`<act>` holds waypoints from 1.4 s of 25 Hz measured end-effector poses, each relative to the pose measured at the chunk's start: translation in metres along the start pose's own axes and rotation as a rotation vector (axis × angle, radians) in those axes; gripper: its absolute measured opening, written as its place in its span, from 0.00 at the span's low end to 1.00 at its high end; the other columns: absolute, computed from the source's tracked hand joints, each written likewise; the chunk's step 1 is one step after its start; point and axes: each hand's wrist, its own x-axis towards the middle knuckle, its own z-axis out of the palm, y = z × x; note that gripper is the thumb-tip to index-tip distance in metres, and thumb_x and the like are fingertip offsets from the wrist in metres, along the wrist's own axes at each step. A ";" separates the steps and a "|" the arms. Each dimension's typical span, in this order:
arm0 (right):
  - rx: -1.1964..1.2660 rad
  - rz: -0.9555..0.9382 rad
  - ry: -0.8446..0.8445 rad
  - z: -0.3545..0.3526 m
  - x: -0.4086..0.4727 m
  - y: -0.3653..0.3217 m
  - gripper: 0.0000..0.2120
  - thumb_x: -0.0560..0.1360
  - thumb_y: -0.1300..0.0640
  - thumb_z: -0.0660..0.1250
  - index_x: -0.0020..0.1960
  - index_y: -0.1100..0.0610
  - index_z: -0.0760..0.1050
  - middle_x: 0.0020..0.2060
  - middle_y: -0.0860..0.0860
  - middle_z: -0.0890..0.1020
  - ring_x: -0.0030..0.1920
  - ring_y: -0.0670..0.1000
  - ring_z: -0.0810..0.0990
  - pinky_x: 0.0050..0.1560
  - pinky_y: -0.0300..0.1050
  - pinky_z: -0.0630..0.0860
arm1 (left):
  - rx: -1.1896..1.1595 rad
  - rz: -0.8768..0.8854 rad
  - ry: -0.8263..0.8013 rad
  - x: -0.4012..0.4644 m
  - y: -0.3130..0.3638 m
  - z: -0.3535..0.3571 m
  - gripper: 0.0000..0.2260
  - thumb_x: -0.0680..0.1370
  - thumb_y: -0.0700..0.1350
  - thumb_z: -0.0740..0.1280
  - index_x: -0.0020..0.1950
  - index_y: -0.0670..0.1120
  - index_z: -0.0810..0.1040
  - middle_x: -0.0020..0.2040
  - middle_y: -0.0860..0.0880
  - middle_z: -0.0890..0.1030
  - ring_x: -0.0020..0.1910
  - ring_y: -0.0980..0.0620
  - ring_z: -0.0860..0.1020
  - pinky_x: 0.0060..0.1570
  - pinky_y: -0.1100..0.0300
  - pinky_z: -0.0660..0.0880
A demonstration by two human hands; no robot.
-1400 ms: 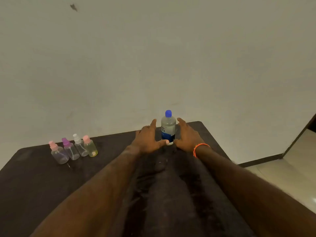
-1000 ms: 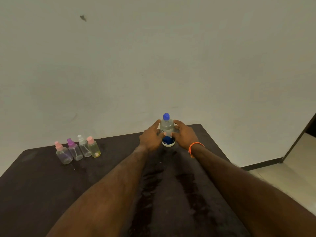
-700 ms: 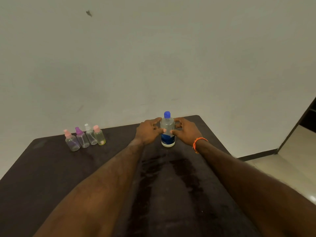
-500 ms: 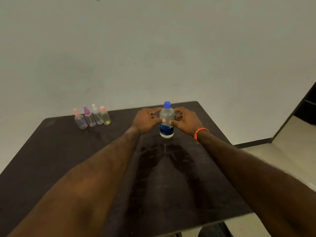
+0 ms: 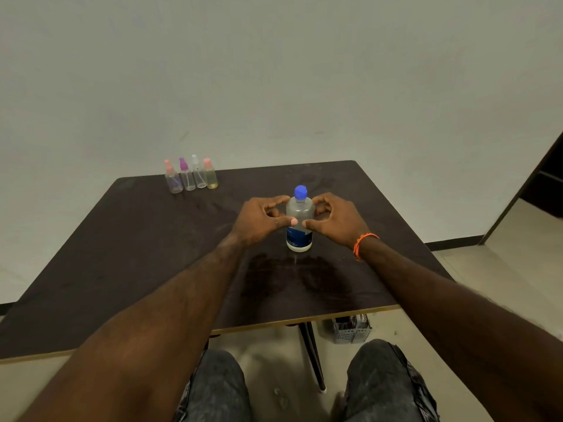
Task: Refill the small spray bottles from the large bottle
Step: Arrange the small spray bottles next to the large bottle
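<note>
Head: large bottle nearer table centre.

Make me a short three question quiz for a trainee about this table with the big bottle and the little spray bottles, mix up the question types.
1. True or false: the blue cap is off the large bottle.
2. How many small spray bottles stand at the table's far edge?
3. Which holds the large bottle? A left hand only; B right hand only; C both hands.

Key: 1 false; 2 four; 3 C.
</note>
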 end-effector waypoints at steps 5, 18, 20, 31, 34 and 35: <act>0.084 0.012 0.020 0.008 -0.013 0.004 0.26 0.67 0.47 0.78 0.62 0.48 0.74 0.53 0.44 0.84 0.50 0.44 0.84 0.54 0.51 0.83 | 0.012 0.055 0.017 -0.010 -0.005 0.014 0.22 0.74 0.50 0.80 0.68 0.53 0.82 0.39 0.55 0.85 0.39 0.60 0.82 0.47 0.55 0.82; 0.050 0.013 -0.064 -0.002 0.003 -0.001 0.26 0.68 0.55 0.72 0.66 0.47 0.73 0.55 0.43 0.82 0.45 0.46 0.84 0.52 0.52 0.82 | 0.040 -0.011 -0.018 -0.002 0.003 0.028 0.29 0.69 0.54 0.83 0.69 0.57 0.80 0.59 0.59 0.85 0.57 0.64 0.82 0.58 0.61 0.79; 0.081 0.026 -0.030 -0.001 0.000 -0.004 0.29 0.69 0.58 0.71 0.69 0.49 0.71 0.58 0.44 0.80 0.52 0.47 0.82 0.55 0.50 0.81 | 0.049 -0.026 -0.036 -0.003 0.000 0.026 0.34 0.68 0.56 0.84 0.72 0.57 0.77 0.62 0.59 0.84 0.59 0.63 0.82 0.64 0.54 0.80; -0.085 -0.492 0.302 0.043 0.003 -0.141 0.30 0.67 0.62 0.66 0.69 0.52 0.70 0.65 0.48 0.75 0.63 0.51 0.72 0.63 0.48 0.69 | 0.325 -0.241 0.004 -0.021 -0.028 -0.093 0.55 0.68 0.65 0.81 0.86 0.48 0.57 0.80 0.46 0.70 0.79 0.46 0.69 0.77 0.50 0.67; -0.266 -0.429 0.037 0.093 0.017 -0.155 0.30 0.70 0.55 0.67 0.72 0.51 0.68 0.68 0.51 0.74 0.65 0.54 0.73 0.63 0.54 0.71 | 0.427 -0.323 0.047 -0.034 -0.042 -0.134 0.52 0.66 0.66 0.80 0.83 0.51 0.61 0.79 0.47 0.71 0.77 0.43 0.71 0.75 0.46 0.70; -0.324 -0.355 -0.057 0.111 0.026 -0.155 0.33 0.71 0.52 0.67 0.74 0.52 0.66 0.71 0.51 0.72 0.68 0.55 0.72 0.64 0.55 0.70 | 0.459 -0.353 0.069 -0.038 -0.049 -0.148 0.52 0.64 0.69 0.79 0.82 0.53 0.62 0.78 0.48 0.72 0.75 0.43 0.72 0.73 0.43 0.71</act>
